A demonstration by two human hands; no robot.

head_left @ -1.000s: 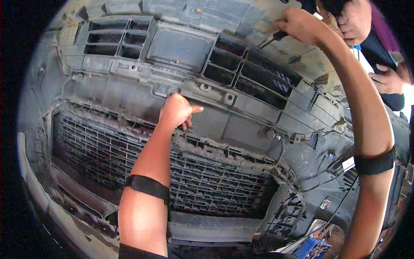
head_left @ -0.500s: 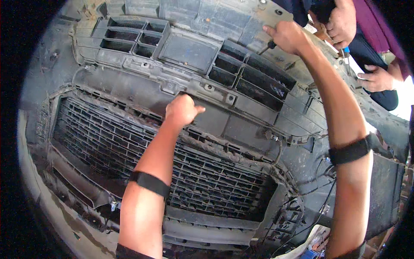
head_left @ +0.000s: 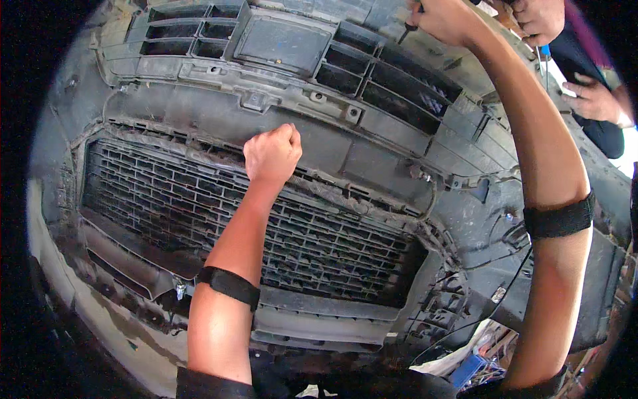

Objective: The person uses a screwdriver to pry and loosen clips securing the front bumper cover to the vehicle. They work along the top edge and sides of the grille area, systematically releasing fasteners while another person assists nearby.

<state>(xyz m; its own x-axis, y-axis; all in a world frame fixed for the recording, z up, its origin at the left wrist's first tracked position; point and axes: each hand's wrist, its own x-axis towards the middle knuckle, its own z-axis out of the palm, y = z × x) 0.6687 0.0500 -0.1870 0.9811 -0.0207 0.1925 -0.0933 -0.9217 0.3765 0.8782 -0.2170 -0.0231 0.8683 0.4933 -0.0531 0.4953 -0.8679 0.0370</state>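
A dark plastic car bumper (head_left: 372,146), seen from its inner side, fills most of the head view, with a mesh grille (head_left: 332,246) low in the middle and slatted openings (head_left: 399,93) higher up. My left hand (head_left: 272,149) is curled into a fist over the band just above the grille; whatever it may grip is hidden by the fingers. Up at the top right, my right hand (head_left: 438,20) is closed round the dark handle of a slim tool (head_left: 407,30), whose shaft points down toward the bumper's upper part. Both forearms wear black straps.
A co-worker's upper hand (head_left: 538,16) is at the top right beside a blue-handled tool (head_left: 545,52), the lower hand (head_left: 588,100) further down. Cables (head_left: 495,309) hang at the lower right, near a blue object (head_left: 468,369) among assorted tools.
My left hand's spread thumb and fingers have curled in. My right hand and tool now sit nearer the top of the picture, and the bumper appears shifted slightly upward.
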